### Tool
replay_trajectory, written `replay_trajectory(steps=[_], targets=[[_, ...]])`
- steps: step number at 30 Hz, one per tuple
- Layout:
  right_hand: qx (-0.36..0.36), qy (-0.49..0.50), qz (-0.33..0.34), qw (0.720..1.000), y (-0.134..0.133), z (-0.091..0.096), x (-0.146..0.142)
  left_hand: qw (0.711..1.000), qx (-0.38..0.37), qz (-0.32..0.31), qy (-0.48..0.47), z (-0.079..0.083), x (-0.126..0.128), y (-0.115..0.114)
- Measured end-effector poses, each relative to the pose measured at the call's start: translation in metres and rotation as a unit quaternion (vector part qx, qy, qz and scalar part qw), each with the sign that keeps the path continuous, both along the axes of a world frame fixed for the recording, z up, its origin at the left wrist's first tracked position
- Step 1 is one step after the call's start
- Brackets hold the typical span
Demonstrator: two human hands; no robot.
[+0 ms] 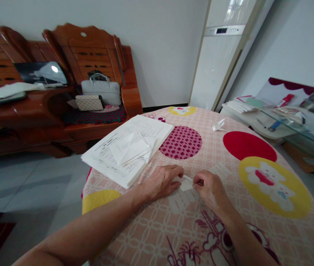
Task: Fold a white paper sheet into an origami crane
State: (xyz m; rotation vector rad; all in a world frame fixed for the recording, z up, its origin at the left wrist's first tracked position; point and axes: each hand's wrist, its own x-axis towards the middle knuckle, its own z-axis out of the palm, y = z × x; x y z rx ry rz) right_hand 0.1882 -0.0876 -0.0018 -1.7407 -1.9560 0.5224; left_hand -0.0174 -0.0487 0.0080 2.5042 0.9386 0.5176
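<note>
A small piece of folded white paper [186,183] lies on the patterned tablecloth between my two hands. My left hand [164,181] holds its left side, with the fingers curled over the edge. At the right corner, my right hand [208,186] pinches the paper between thumb and bent fingers. To the left rests a thick stack of printed sheets [118,173], with several folded white papers [131,147] on top. Farther off to the right stands a small folded paper shape [219,125], apart from both hands.
Beyond the table stand a carved wooden bench [90,51] with a grey handbag [101,91] and a quilted purse [89,103], and a tall white air conditioner [212,62]. At the right, a glass-topped side table [306,129] bears papers, pens and a metal pot.
</note>
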Motion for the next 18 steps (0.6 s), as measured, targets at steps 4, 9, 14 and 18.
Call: replay_trajectory(steps=[4,9,14,18], targets=[[0.008,-0.023,0.000,1.000,-0.002,0.002,-0.002,0.999,-0.024,-0.004,-0.033,0.000,-0.002,0.002],[0.006,-0.047,0.039,0.998,-0.004,0.003,-0.003,0.999,-0.018,-0.023,-0.038,-0.003,-0.003,0.006],[-0.009,-0.088,0.071,0.994,-0.007,0.010,-0.004,0.998,0.012,-0.045,-0.037,-0.006,-0.004,0.007],[0.000,-0.083,0.078,0.993,-0.007,0.011,-0.004,0.998,0.044,-0.051,-0.019,-0.007,-0.004,0.007]])
